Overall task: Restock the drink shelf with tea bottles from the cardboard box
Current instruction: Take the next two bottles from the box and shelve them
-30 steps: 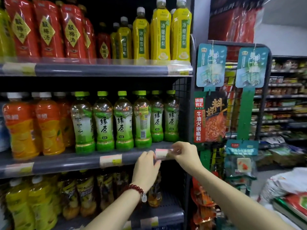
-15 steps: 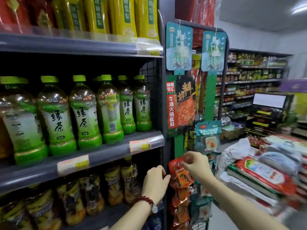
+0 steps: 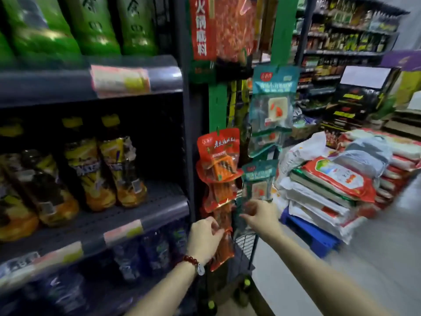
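Note:
Green tea bottles (image 3: pixel 91 30) stand on the upper shelf (image 3: pixel 45 85) at the top left; only their lower halves show. Amber tea bottles with yellow caps (image 3: pixel 123 169) fill the shelf below. My left hand (image 3: pixel 205 238), a red bead bracelet on its wrist, hangs with loosely curled fingers against a strip of red snack packets (image 3: pixel 218 156) at the shelf's end. My right hand (image 3: pixel 259 215) is beside it, fingers apart, just under a teal packet (image 3: pixel 257 181). Neither hand holds a bottle. No cardboard box is in view.
Dark blue bottles (image 3: pixel 155 249) sit on the lowest shelf. A stack of rice bags (image 3: pixel 330 185) rests on a blue pallet (image 3: pixel 314 236) to the right. More teal packets (image 3: pixel 271 103) hang on a green strip. Stocked shelves (image 3: pixel 341 42) line the back wall.
Both hands have dropped from the green tea shelf's price rail down to the hanging packets. My view has swung down and to the right.

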A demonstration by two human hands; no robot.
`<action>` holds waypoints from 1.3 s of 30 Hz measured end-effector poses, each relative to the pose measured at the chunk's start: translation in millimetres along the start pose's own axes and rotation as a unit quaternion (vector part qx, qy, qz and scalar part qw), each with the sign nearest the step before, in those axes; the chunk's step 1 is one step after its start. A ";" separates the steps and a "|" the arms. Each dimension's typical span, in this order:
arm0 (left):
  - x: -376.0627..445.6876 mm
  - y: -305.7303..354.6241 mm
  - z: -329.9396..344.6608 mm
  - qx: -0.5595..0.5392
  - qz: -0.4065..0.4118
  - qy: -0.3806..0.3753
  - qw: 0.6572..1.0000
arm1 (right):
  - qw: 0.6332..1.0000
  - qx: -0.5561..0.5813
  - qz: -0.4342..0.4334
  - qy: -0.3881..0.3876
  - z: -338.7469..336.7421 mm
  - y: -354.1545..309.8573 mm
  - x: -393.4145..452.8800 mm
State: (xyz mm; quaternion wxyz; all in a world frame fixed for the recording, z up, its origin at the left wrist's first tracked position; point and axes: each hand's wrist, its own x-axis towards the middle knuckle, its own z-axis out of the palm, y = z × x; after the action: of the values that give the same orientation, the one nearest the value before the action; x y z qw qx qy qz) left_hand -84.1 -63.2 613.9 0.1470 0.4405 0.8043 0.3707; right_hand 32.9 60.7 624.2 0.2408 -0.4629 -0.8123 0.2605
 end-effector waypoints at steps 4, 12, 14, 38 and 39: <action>-1.5 -53.8 65.9 0.005 -0.033 -0.017 0.999 | 1.000 0.002 0.014 -0.019 59.1 66.3 -0.6; -6.3 -172.3 207.9 0.020 -0.084 -0.071 0.994 | 0.996 0.013 0.073 -0.047 183.7 214.4 -7.9; -8.5 -202.0 240.1 0.024 -0.090 -0.095 0.991 | 0.995 0.003 0.084 -0.049 210.1 247.1 -11.2; 1.2 -419.4 464.4 0.099 -0.172 -0.012 0.980 | 0.986 0.037 0.135 -0.086 422.9 482.9 -19.6; 3.1 -420.6 466.8 0.098 -0.171 0.000 0.980 | 0.987 0.033 0.135 -0.082 424.9 486.3 -15.9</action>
State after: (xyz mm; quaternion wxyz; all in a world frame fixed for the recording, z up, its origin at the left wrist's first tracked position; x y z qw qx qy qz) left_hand -75.3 15.4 -9.4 0.1644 0.3089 0.9002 0.2591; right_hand 76.2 173.5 -10.4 0.1512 -0.5369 -0.7507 0.3540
